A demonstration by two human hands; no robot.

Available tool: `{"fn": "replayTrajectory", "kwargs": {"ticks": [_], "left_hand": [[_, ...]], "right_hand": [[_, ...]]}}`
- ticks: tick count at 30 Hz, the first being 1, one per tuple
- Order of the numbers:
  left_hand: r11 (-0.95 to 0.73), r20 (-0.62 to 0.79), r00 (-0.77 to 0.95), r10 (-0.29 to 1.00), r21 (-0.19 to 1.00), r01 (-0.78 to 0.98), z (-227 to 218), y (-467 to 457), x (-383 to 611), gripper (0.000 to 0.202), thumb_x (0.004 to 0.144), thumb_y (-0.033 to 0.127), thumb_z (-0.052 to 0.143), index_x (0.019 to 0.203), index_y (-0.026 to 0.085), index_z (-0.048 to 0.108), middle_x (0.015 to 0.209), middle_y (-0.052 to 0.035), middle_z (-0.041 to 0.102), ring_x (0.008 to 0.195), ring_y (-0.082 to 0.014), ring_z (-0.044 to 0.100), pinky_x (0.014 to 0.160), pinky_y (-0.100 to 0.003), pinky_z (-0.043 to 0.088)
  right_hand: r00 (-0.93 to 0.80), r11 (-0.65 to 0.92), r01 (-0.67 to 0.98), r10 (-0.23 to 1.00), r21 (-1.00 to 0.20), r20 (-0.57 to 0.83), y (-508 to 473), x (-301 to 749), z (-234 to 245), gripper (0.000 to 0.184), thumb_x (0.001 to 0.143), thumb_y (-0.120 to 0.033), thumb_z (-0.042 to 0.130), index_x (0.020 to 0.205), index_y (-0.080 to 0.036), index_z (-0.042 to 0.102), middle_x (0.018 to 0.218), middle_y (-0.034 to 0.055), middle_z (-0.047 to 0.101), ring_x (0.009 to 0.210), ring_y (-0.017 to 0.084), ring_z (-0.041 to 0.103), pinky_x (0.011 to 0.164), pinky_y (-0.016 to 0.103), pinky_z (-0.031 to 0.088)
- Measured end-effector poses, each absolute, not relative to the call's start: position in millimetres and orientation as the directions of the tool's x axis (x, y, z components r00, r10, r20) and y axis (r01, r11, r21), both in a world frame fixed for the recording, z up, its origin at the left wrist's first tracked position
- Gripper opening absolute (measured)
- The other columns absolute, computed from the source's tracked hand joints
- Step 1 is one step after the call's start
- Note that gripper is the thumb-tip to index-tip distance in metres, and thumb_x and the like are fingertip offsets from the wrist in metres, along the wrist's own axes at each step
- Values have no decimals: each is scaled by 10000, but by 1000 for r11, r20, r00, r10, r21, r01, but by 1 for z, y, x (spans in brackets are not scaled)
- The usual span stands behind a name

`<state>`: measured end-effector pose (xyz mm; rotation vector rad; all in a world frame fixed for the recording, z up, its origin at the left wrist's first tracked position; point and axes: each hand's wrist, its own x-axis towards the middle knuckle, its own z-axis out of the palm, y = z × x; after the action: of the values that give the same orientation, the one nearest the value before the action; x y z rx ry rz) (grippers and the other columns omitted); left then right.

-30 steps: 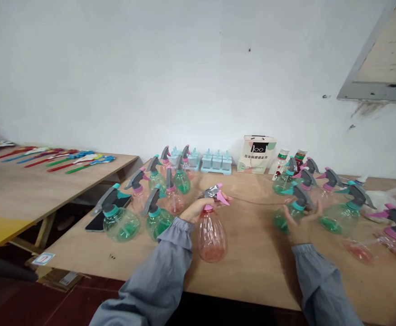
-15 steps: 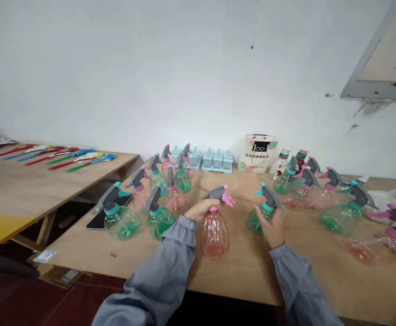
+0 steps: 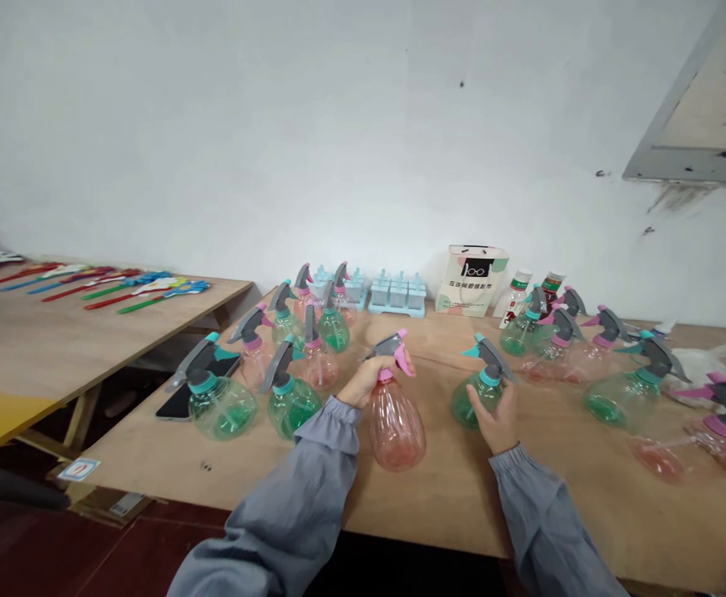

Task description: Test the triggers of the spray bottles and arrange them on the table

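Observation:
My left hand is closed round the neck of a pink spray bottle with a grey and pink trigger head. That bottle tilts a little, its head leaning left. To the right, my right hand grips a green spray bottle with a teal collar and trigger, its fingers partly hidden behind it. Close to my left sleeve stands another green spray bottle, with a larger green spray bottle farther left. A pink spray bottle stands behind them.
More spray bottles stand at the right, including a green one and a pink one. Light-blue popsicle moulds, a paper bag and a white bottle line the wall. A phone lies left. Colourful hand-shaped sticks lie on another table.
The pink bottle in my left hand has tipped, its head shifting left and its base slightly right. My right hand stays on the green bottle, nearly unmoved.

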<state>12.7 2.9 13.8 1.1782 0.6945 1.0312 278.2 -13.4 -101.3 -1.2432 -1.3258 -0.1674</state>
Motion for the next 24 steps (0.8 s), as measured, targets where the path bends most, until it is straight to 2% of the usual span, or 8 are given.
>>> {"fn": "replayTrajectory", "kwargs": {"ticks": [2, 4, 10, 15, 17, 21, 24], "left_hand": [[72, 48, 436, 899, 964, -256, 15, 1, 12, 396, 505, 225, 567, 836, 120, 758, 716, -63, 730, 458, -83, 429, 431, -220, 298], [65, 56, 469, 881, 969, -238, 16, 1, 13, 383, 497, 225, 571, 813, 122, 762, 696, -61, 725, 452, -79, 412, 427, -224, 278], [-40, 170, 429, 887, 955, -295, 13, 3, 16, 322, 544, 253, 611, 811, 145, 755, 773, -61, 749, 584, -130, 563, 539, -247, 417], [70, 36, 387, 922, 964, -257, 18, -1, 15, 247, 495, 240, 562, 683, 148, 693, 725, -66, 720, 552, -117, 514, 496, -238, 374], [24, 75, 364, 928, 966, -259, 20, -3, 15, 241, 512, 239, 575, 706, 157, 692, 725, -63, 713, 596, -136, 555, 527, -243, 403], [-127, 205, 309, 929, 959, -255, 22, -4, 15, 288, 578, 271, 614, 837, 194, 713, 752, -44, 707, 748, -195, 654, 709, -300, 506], [-136, 197, 267, 944, 964, -229, 23, -4, 14, 247, 575, 286, 601, 786, 199, 698, 651, -19, 635, 692, -189, 618, 685, -306, 494]], "right_hand": [[331, 407, 711, 527, -574, 783, -13, 279, -103, 538, 853, -590, 693, 1178, -181, 564, 1037, 112, 630, 1028, 301, 625, 912, 497, 511], [338, 403, 712, 522, -575, 783, -13, 280, -104, 528, 850, -588, 696, 1168, -186, 569, 1020, 103, 632, 1005, 293, 630, 901, 486, 516], [341, 416, 695, 527, -586, 778, -13, 280, -105, 508, 848, -566, 705, 1176, -204, 565, 1036, 101, 639, 1016, 292, 638, 888, 471, 519], [332, 427, 687, 536, -588, 776, -14, 279, -102, 491, 861, -553, 697, 1173, -201, 559, 1032, 94, 626, 1024, 292, 634, 906, 491, 513], [331, 431, 682, 539, -591, 775, -15, 279, -101, 490, 859, -554, 697, 1172, -201, 561, 1032, 93, 627, 1026, 291, 633, 919, 498, 511], [340, 418, 669, 563, -615, 753, -16, 278, -100, 511, 855, -565, 697, 1177, -192, 564, 1048, 105, 636, 1038, 297, 634, 939, 505, 507], [347, 418, 654, 574, -630, 741, -16, 278, -100, 537, 849, -587, 692, 1180, -184, 562, 1064, 116, 639, 1049, 301, 632, 949, 509, 504]]}}
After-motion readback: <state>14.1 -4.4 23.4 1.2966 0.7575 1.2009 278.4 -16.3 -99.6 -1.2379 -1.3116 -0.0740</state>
